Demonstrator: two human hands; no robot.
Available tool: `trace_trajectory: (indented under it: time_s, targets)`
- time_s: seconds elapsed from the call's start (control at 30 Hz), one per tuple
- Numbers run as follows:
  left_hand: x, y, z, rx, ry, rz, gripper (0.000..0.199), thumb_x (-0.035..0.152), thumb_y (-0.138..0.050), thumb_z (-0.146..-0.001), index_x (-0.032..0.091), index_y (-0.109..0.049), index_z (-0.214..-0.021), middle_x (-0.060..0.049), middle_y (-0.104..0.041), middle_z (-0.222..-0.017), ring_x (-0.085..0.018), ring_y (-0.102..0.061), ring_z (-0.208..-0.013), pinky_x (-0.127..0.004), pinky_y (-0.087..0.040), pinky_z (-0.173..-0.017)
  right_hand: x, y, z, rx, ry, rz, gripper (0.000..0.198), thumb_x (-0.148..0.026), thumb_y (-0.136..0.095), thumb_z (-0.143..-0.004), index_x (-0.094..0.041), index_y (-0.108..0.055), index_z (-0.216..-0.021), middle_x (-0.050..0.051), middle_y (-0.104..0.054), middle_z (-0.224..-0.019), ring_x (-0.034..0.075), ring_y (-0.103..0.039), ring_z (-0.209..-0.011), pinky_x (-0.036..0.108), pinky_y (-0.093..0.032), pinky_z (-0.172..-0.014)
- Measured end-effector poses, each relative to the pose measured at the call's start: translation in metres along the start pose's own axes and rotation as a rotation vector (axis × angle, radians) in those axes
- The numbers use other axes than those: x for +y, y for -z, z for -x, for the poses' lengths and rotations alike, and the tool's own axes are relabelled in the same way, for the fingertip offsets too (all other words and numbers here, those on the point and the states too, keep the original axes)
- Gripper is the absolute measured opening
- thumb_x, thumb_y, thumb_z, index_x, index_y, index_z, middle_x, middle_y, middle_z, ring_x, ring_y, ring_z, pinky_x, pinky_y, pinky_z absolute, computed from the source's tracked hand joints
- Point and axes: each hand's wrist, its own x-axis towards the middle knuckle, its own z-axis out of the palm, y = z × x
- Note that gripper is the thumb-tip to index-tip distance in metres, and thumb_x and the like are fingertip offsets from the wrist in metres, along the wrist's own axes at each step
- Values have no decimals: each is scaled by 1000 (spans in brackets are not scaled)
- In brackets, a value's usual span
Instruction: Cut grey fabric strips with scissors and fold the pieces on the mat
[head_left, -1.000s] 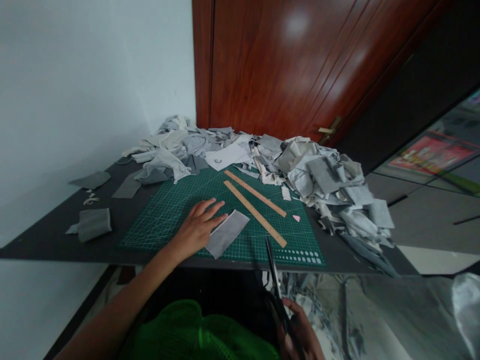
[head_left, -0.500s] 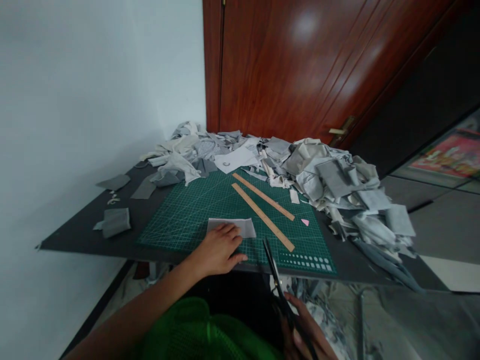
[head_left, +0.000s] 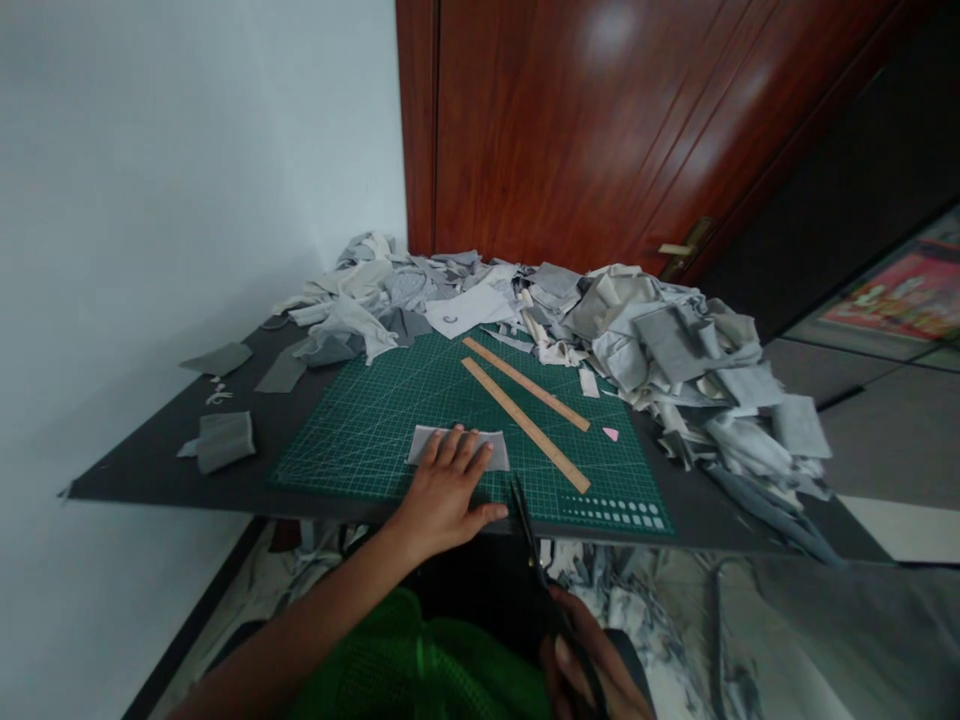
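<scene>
I have the left hand (head_left: 442, 505) palm-down, its grip loosely spread, fingers on the gray cloth piece (head_left: 493, 454) near the front edge of the green mat (head_left: 360, 430) on the bench (head_left: 157, 455). Taking that cloth as my clock's center, the right hand (head_left: 596, 655) is at five, grip clamped on the scissors (head_left: 535, 570), blades pointing up toward the mat. I see two wooden rulers (head_left: 526, 425) at two, a heap of scraps (head_left: 660, 345) beyond them, and a folded scrap (head_left: 226, 442) at nine.

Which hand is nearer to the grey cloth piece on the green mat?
Left. The left hand lies on the grey cloth piece; the right hand, holding scissors, is apart, lower right in view.
</scene>
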Motion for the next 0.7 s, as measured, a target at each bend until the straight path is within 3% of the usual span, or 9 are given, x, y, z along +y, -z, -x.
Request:
trace_trajectory:
  time_s: [0.17, 0.37, 0.53, 0.7]
  targets:
    - [-1, 0, -3, 34, 11, 17, 78, 71, -44, -97, 16, -48, -152, -15, -48, -159, -39, -35, -150, -58, -21, -124, -16, -17, -5, -34, -47, -77, 84, -71, -82, -72, -24, -54, -135, -6, -62, -67, 10, -48, -43, 19, -34, -41]
    - [0, -4, -5, 81, 7, 14, 86, 85, -51, -85, 27, -54, -148, -13, -52, -155, -41, -38, -148, -61, -22, -122, -24, -23, -8, -94, -27, -38, 83, -70, -77, -79, -20, -49, -138, -8, -58, -63, 8, -43, -41, 18, -32, -38]
    - [0, -5, -5, 44, 18, 43, 102, 94, -46, -77, 23, -54, -149, -18, -49, -157, -44, -34, -150, -63, -19, -123, -18, -30, -5, -88, -18, -20, 80, -70, -73, -83, -19, -48, -138, -9, -55, -58, 8, -42, -41, 18, -32, -39]
    - [0, -4, -5, 32, 19, 54, 105, 95, -48, -75, 22, -54, -150, -18, -48, -157, -44, -33, -150, -63, -17, -124, -14, -39, -8, -100, -7, -8, 77, -69, -69, -87, -18, -45, -139, -11, -52, -53, 8, -39, -39, 17, -34, -37]
